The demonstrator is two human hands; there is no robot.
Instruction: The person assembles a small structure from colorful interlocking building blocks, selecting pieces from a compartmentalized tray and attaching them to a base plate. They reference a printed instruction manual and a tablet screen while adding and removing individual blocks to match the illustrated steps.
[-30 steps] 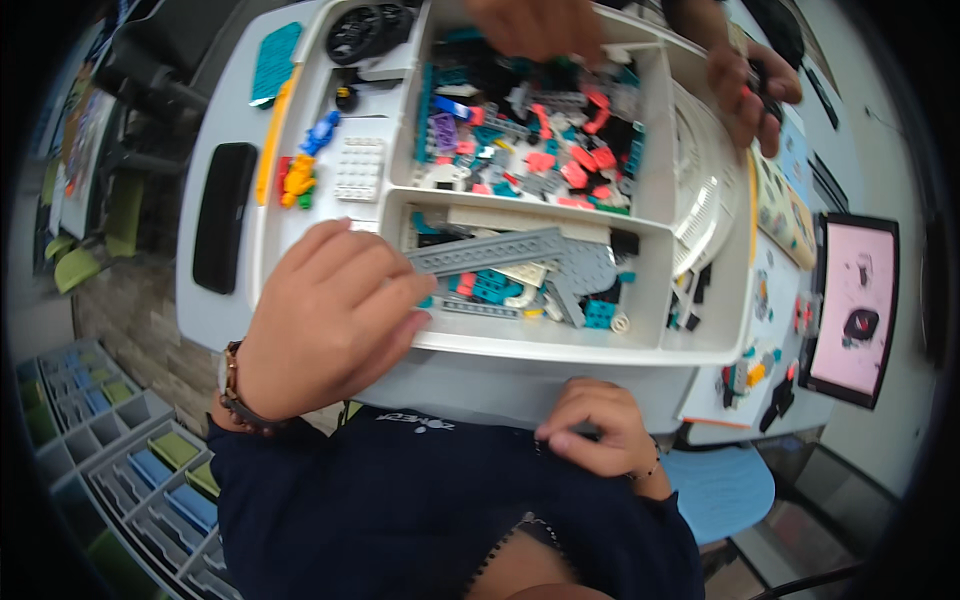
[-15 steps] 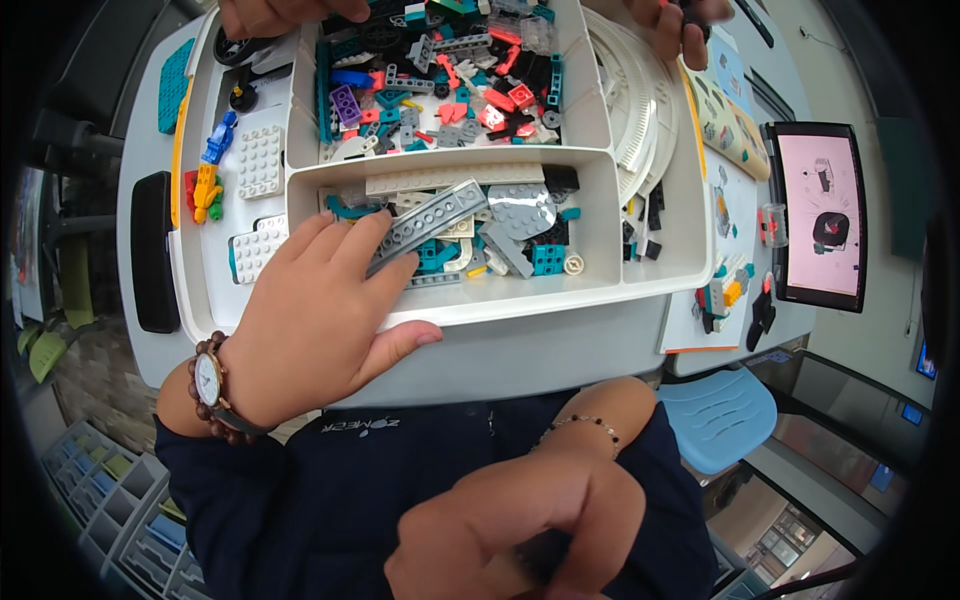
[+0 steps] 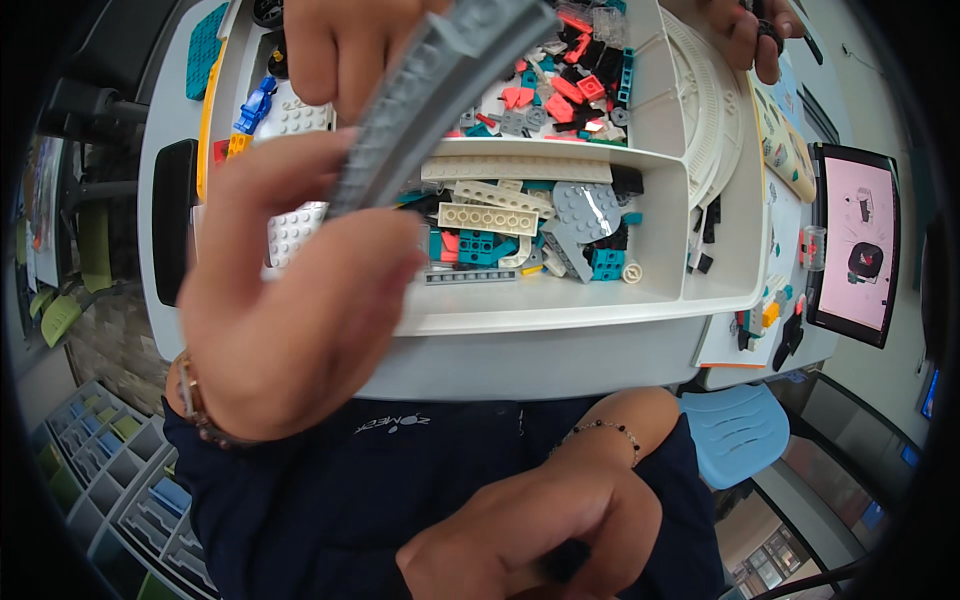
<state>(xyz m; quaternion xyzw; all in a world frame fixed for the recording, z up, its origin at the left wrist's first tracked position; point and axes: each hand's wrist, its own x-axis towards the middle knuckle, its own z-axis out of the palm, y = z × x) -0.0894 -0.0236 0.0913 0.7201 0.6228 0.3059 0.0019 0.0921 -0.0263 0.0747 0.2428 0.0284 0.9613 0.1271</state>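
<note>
White table (image 3: pixel 560 350) carries a compartmented white plastic tray (image 3: pixel 660 200), above which a long grey studded beam (image 3: pixel 420 100) is pinched in the left hand (image 3: pixel 290 310) for inspection, while the right hand (image 3: pixel 540 525), below the tray, is closed on a small dark piece (image 3: pixel 566 560).

Bright even light, fisheye-bent edges, dark vignette

Matt grey plastic studded beam (image 3: pixel 430 95), glossy white plastic tray (image 3: pixel 560 305)

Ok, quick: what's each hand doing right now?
Left hand: closed on a long grey curved brick.
Right hand: closed around a small dark thing; kind unclear.
</note>
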